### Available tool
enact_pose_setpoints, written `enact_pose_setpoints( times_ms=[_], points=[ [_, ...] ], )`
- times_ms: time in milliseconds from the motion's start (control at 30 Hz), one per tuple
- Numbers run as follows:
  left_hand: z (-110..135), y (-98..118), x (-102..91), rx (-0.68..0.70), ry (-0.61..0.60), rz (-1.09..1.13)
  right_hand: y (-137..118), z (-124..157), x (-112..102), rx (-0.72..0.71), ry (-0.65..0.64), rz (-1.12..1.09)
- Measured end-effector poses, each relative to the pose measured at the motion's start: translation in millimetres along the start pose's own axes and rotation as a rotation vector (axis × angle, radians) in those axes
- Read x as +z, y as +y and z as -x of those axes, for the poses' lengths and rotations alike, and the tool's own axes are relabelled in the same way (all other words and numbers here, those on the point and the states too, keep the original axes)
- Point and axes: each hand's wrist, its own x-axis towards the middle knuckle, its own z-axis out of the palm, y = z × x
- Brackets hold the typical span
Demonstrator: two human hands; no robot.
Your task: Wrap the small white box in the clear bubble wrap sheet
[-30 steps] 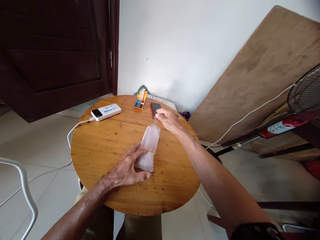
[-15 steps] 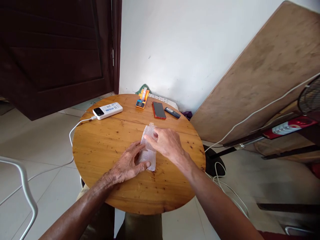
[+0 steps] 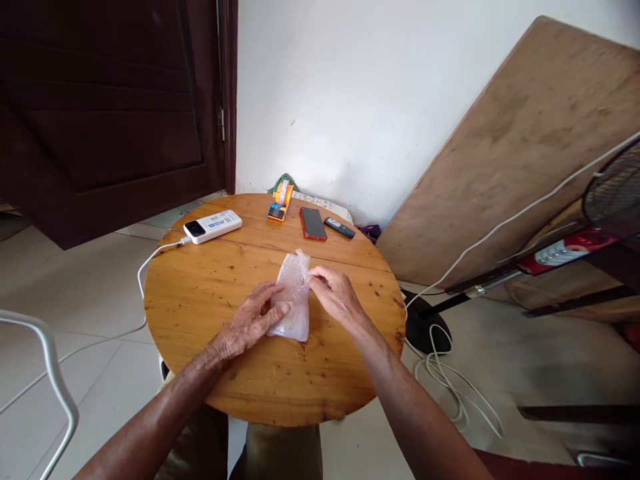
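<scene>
A small bundle of bubble wrap [image 3: 293, 295] lies in the middle of a round wooden table [image 3: 210, 300]. My left hand [image 3: 253, 319] rests on the table with its fingers curled against the bundle's left side. On the right side, my right hand [image 3: 335, 293] has its fingertips pinched on the wrap's edge. Both hands hold the wrap down on the tabletop. What is inside the wrap does not show.
At the table's far edge lie a white power bank [image 3: 213, 226] with its cable, an orange tape dispenser [image 3: 280, 202], a red-cased phone [image 3: 313, 223] and a small dark handset [image 3: 339, 227]. A wooden board [image 3: 520, 147] leans on the wall at right, next to a fan [image 3: 613, 190].
My right hand came back from the far side of the table near the phone to the bubble wrap and now pinches its right edge. The wrap is more bunched.
</scene>
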Motion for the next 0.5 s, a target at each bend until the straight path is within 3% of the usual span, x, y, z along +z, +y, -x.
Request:
enact_pose_setpoints(
  times_ms=[133, 267, 500],
  points=[
    [-15.7, 8.4, -4.6, -0.019, 0.036, 0.028, 3.3, 6.6, 5.4, -0.050, 0.012, -0.264],
    [-32.0, 15.3, -6.8, -0.012, 0.080, 0.096, 5.7, 6.9, 4.8, -0.028, 0.019, -0.345],
    [-46.6, 4.0, -7.5, -0.134, 0.203, 0.293, 32.8, 9.7, 10.9, 0.191, 0.147, -0.652]
  ],
)
